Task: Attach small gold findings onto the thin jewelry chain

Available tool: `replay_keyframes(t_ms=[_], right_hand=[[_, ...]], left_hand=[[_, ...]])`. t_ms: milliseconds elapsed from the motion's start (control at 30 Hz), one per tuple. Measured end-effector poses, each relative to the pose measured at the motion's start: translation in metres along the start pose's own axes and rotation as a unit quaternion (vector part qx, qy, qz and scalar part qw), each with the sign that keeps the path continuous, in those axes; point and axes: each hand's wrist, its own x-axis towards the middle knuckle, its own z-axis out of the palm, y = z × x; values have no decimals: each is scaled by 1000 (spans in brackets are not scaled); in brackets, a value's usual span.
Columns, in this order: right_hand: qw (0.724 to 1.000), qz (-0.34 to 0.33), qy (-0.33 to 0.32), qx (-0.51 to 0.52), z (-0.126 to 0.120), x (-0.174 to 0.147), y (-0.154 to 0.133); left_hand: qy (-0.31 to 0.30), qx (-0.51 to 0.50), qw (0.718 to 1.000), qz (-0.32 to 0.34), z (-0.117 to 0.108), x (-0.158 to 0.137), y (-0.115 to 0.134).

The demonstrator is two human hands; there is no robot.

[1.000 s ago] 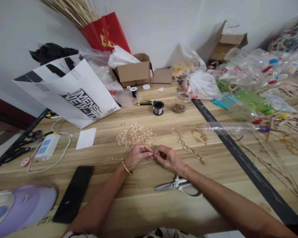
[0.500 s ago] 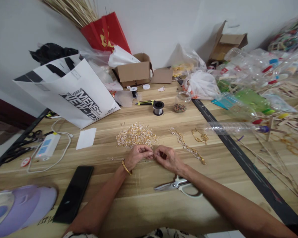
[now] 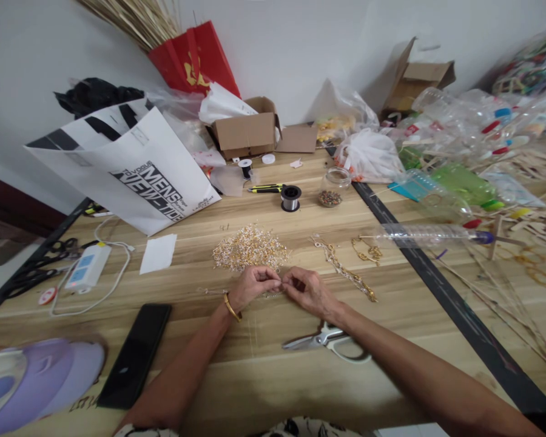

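Note:
My left hand [image 3: 255, 285], with a gold bangle [image 3: 232, 307] at the wrist, and my right hand [image 3: 308, 290] meet fingertip to fingertip above the table. Both are closed in a pinch on a thin beaded strand [image 3: 271, 295], part of which shows below the fingers. Its exact joining point is too small to make out. Just beyond the hands lies a heap of small gold and clear beads [image 3: 249, 247]. To the right rest a gold and silver chain [image 3: 346, 271] and a shorter gold chain [image 3: 367, 250]. White-handled scissors [image 3: 326, 340] lie under my right forearm.
A wire spool [image 3: 290, 198], a yellow-black cutter [image 3: 266, 189] and a glass jar of beads [image 3: 333, 189] stand farther back. A black phone [image 3: 135, 357] lies at left, near a power strip [image 3: 88, 267]. Plastic bottles [image 3: 464, 185] and sticks crowd the right side.

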Motion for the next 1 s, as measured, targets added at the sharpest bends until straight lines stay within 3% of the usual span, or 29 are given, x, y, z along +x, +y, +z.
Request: replay_keyframes(t_ms=[600,1000], right_hand=[[998,35,-7,51,3,-1,5],[998,22,-6,50,3,-1,4]], left_hand=[[-15,45,999,6,-1,0,2],[20,120,991,63,0,-1,0]])
